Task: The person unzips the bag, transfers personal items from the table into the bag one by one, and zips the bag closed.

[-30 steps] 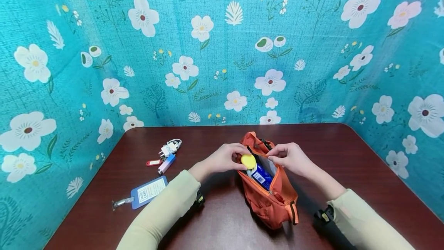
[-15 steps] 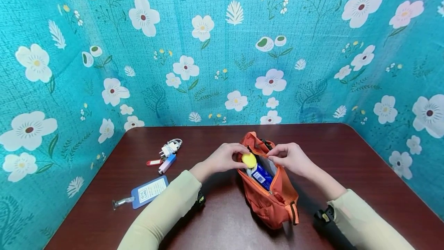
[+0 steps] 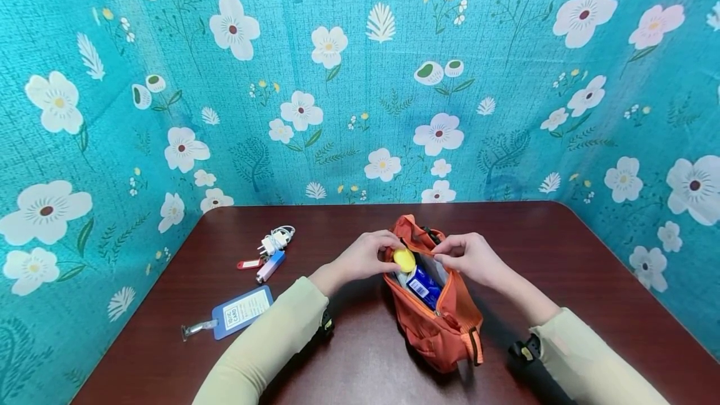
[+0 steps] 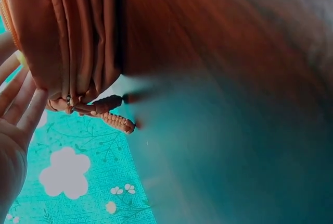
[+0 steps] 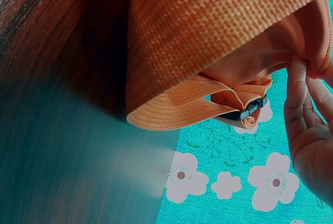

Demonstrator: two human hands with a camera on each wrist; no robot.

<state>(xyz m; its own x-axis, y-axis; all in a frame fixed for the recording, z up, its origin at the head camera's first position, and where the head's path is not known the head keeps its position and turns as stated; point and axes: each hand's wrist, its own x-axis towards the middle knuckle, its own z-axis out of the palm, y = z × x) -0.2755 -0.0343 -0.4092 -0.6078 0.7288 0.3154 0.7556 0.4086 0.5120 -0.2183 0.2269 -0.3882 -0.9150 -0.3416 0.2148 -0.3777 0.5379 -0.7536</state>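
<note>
An orange zippered bag (image 3: 422, 336) stands unzipped on the table, a blue package with a white barcode label (image 3: 424, 287) inside it. At the left side of its mouth, my left hand (image 3: 367, 259) holds a round yellow object (image 3: 404, 260) between thumb and fingers; its kind is unclear. Only a sliver of that yellow shows in the left wrist view, behind the bag's side (image 4: 41, 36). On the opposite side, my right hand (image 3: 471, 259) pinches the bag's edge between thumb and fingers. The right wrist view shows this pinch beside a wide orange strap (image 5: 218, 36).
To the left on the dark red table (image 3: 349, 361) lie a white charger with its cable (image 3: 275, 240), a red key tag (image 3: 250, 264), a blue-and-pink stick-like item (image 3: 271, 266) and a blue card holder with a clip (image 3: 243, 312). A flowered teal cloth (image 3: 349, 142) hangs behind.
Both hands and the bag stay almost in place. The yellow object has tilted slightly in the left hand.
</note>
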